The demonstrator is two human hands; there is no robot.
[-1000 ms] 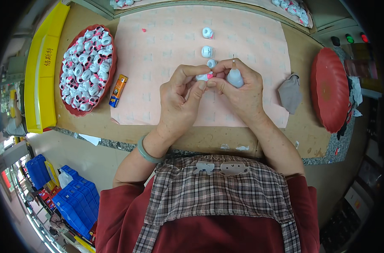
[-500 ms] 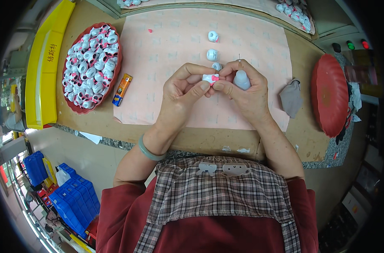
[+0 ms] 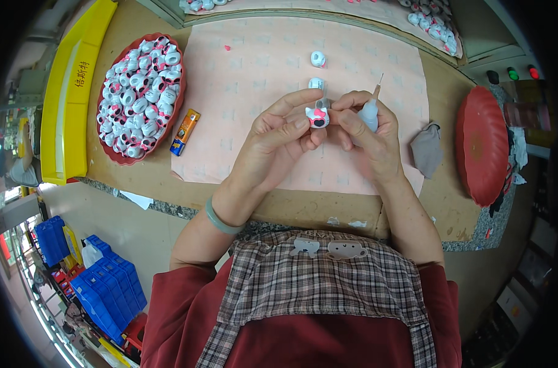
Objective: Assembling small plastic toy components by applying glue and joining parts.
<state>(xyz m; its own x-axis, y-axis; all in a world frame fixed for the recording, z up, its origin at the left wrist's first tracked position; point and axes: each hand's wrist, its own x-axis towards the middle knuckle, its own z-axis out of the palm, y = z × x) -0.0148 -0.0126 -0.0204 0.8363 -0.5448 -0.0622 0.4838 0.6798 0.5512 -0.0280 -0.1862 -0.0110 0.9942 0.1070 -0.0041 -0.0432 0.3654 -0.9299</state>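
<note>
Between thumb and fingers, my left hand [image 3: 263,138] pinches a small white cat-head figure [image 3: 317,117] with a pink bow and a dark patch facing up. My right hand [image 3: 380,144] is closed around a small translucent squeeze bottle [image 3: 369,115], its thin needle tip slanting up and away. The right fingertips are close beside the figure; whether they touch it I cannot tell. Beyond my hands, white figures of the same sort, one at the far end [image 3: 317,59] and one nearer [image 3: 315,83], stand in a row, with another partly hidden behind my fingers.
A red scalloped tray [image 3: 182,92] heaped with such figures lies at left, beside a yellow bin [image 3: 76,122]. An orange-and-blue packet [image 3: 185,132] rests on the pink sheet [image 3: 242,67]. At right are a grey cloth [image 3: 426,150] and another red tray [image 3: 484,147].
The figure has been turned, so its dark patch now shows. My right fingers have drawn slightly away to the right, and the bottle's needle now leans further right.
</note>
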